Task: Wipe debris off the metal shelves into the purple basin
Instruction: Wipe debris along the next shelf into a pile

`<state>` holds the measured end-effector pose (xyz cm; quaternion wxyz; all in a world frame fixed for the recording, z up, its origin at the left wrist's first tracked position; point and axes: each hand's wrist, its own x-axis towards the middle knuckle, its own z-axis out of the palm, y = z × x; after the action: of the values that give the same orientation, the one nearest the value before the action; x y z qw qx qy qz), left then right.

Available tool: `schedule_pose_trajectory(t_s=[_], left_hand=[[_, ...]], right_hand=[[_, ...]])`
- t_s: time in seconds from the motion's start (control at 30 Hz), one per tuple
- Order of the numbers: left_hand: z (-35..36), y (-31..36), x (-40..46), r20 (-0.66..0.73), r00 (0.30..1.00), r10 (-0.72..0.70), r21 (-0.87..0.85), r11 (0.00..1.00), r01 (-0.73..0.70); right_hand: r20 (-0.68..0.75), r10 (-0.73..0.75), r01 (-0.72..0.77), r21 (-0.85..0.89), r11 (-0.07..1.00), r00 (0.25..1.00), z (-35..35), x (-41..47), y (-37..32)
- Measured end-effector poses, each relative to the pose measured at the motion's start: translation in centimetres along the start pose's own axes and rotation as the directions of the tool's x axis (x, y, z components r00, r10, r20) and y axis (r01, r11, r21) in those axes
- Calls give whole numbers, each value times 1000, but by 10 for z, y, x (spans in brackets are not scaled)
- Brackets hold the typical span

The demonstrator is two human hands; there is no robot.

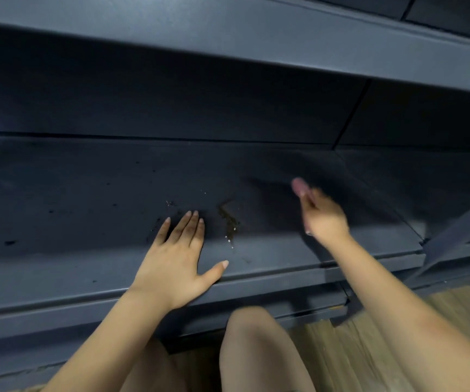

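Dark shelf (87, 193), debris (229, 223) streak front-to-back

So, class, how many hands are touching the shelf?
1: the left hand lies flat on the metal shelf beside the debris; the blurred right hand seems raised.

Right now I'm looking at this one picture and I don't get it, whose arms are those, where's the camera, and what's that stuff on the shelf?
The camera is worn on a person's head and looks forward and down, so the two bare arms coming up from the bottom edge are that person's own. The left hand lies flat, palm down, on a dark metal shelf, fingers spread. The right hand is raised over the shelf and blurred, so it is moving; it looks empty, though the blur hides its fingertips. Between the hands lies a small trail of brown crumbs with pale specks, with darker specks scattered to the left. Another shelf hangs overhead. Below are the person's knee and a wooden floor. No purple basin is in view.
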<state>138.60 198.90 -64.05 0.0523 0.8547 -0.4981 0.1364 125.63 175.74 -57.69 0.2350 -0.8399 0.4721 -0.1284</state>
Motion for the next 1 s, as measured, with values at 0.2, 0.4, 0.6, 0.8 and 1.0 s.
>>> schedule_pose_trajectory(t_s=[0.2, 0.4, 0.6, 0.8, 1.0], left_hand=[[2, 0, 0, -26, 1000, 0, 9, 1000, 0], [0, 0, 1, -4, 1000, 12, 25, 1000, -11], [-1, 0, 0, -6, 1000, 15, 49, 999, -14], [-1, -1, -1, -12, 1000, 13, 46, 999, -12], [-1, 0, 0, -5, 1000, 14, 57, 998, -14]], right_hand=[[142, -151, 181, -231, 956, 978, 17, 6, -16], [231, -439, 481, -177, 859, 868, 76, -10, -71], [179, -442, 453, -27, 891, 879, 44, -2, -44], [-8, -57, 54, -206, 977, 998, -16, 40, 45], [61, -99, 108, -177, 978, 993, -4, 45, 27]])
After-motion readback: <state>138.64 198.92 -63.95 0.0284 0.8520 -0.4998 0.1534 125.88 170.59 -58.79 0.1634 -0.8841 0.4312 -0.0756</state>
